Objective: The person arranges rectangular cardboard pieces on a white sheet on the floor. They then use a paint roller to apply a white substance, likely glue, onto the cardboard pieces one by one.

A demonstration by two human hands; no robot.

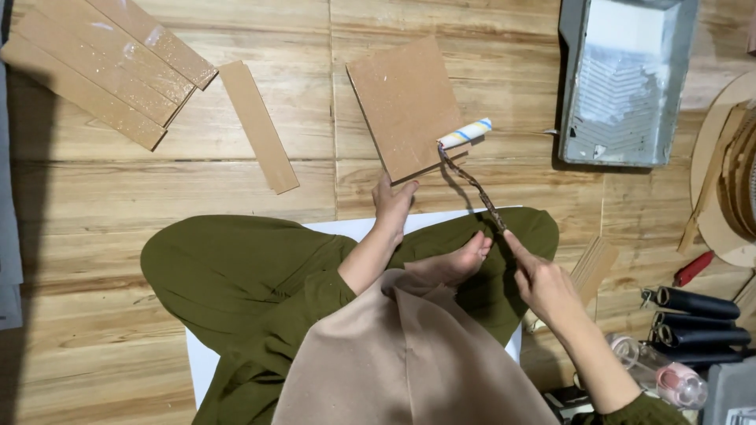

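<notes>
Head view: person seated cross-legged on a wooden floor (197, 181).
Left hand (391, 206): fingertips pressed flat on the near edge of the square brown board (405, 102), pinning it to the floor.
Right hand (543, 285): grip closed around the handle of the small paint roller (465, 134), index finger extended along the shaft.
Roller: resting on the board's right edge.
Technique: steady strokes, light pressure, board held firmly.
Nearby: paint tray (626, 79) at upper right; stacked wooden strips (102, 63) at upper left.
</notes>
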